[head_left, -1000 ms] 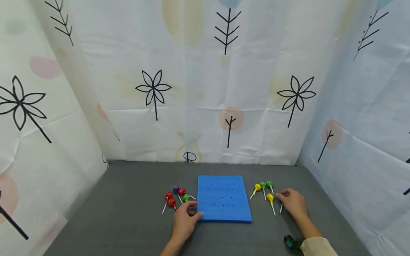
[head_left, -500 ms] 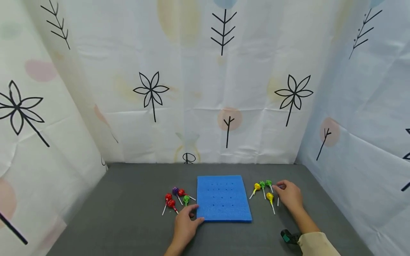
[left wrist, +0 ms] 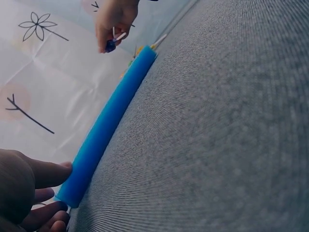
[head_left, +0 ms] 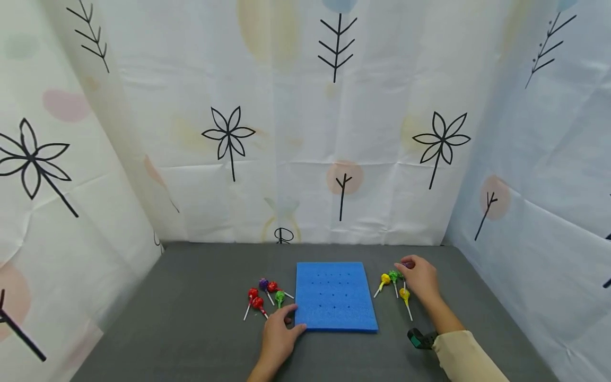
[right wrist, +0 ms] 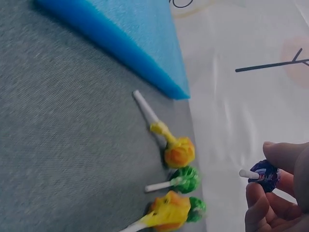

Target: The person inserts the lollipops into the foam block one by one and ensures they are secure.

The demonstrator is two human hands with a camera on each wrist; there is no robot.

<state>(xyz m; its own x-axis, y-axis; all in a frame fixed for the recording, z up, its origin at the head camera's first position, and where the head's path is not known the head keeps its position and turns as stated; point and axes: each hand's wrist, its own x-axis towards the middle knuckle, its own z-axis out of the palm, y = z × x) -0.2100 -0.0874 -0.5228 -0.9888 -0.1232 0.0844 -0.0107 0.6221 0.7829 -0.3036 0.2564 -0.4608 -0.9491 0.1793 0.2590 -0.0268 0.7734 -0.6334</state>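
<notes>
My right hand (head_left: 421, 277) pinches a purple-wrapped lollipop (right wrist: 267, 176) by its candy head above the right-hand group of lollipops. Its white stick juts out past the fingers. Beneath and beside that hand lie yellow lollipops (right wrist: 179, 152) and green ones (right wrist: 186, 180), one green partly hidden. At the near left corner of a blue foam board (head_left: 334, 297) with rows of small holes, my left hand (head_left: 278, 334) holds the edge between thumb and fingers. Just beyond the left hand lie red lollipops (head_left: 253, 293), a purple lollipop (head_left: 263, 284) and a green lollipop (head_left: 279, 297).
A grey cloth-covered table (head_left: 200, 318) bears everything. Patterned white curtains (head_left: 286, 132) enclose it at the back and both sides. A black device with a green patch (head_left: 418, 339) is at the right wrist, beside a beige sleeve (head_left: 465, 353).
My right hand has lifted and moved leftward and away from me with the purple lollipop, now over the green ones. My left hand stays at the board's corner, slightly lower.
</notes>
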